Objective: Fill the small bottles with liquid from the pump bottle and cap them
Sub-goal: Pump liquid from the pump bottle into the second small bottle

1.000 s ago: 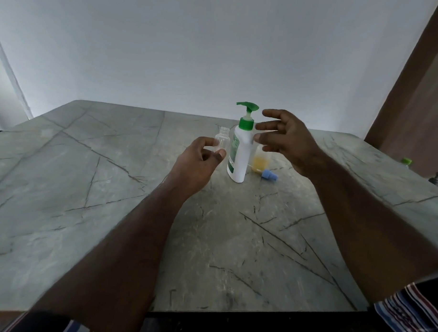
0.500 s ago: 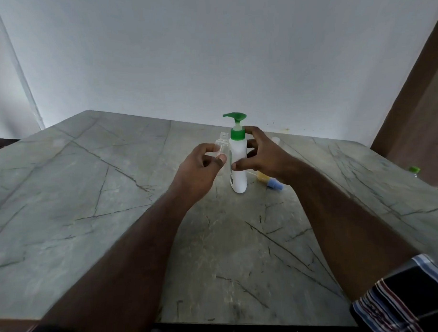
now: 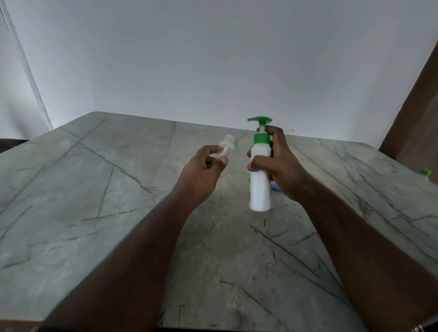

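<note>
Both forearms bare, no sleeves, watch or rings visible. Left hand (image 3: 201,175), right hand (image 3: 277,168): bare too.

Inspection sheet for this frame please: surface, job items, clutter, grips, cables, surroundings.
Surface: grey veined stone table.
Job's things: white pump bottle with green pump head, held off the table; small clear bottle, uncapped, looks empty.
Clutter: blue object mostly hidden behind the right hand; green-topped item at the table's far right edge.
Grips: left hand pinches the small clear bottle; right hand grips the pump bottle around its upper body.
Cables: nothing seen.
Surroundings: plain white wall; brown panel at right.
</note>
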Motion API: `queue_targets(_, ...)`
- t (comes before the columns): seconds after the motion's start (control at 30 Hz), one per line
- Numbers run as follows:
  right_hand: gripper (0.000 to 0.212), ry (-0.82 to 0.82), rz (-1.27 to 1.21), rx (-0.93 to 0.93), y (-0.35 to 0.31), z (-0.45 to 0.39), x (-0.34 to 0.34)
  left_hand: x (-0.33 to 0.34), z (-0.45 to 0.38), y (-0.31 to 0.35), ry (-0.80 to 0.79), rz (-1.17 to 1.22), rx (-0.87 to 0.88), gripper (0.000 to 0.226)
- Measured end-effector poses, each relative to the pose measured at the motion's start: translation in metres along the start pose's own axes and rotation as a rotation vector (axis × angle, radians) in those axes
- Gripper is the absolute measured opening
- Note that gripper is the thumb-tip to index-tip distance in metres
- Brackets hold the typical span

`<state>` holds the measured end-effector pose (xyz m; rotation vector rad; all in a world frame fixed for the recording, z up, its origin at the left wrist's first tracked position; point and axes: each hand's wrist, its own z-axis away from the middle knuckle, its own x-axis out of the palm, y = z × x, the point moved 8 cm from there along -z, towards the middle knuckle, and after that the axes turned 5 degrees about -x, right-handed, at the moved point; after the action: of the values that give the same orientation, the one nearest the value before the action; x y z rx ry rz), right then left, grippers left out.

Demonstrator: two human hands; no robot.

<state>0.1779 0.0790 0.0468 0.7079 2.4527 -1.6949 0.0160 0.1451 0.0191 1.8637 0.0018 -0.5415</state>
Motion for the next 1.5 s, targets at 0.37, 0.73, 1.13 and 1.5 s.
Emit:
queue_targets(0.37, 0.109, -0.009, -0.036, -0.068, -0.003, 0.014, 0.009, 0.005, 0.001, 0.001, -0.022, -0.046, 0.027, 0.039)
queue_targets(0.73, 0.101, -0.022, 0.025, -0.086, -0.008, 0.014, 0.015, 0.006, 0.003, 0.003, -0.025, -0.041, 0.037, 0.038)
queue_targets(1.13, 0.108, -0.059, 0.093, -0.136, -0.015, 0.015, 0.018, 0.006, 0.004, 0.005, -0.019, -0.071, 0.062, 0.037)
queue_targets(1.5, 0.099, -0.054, 0.122, -0.148, -0.016, 0.017, 0.016, 0.01, 0.006, 0.005, -0.082, -0.027, 0.003, 0.053)
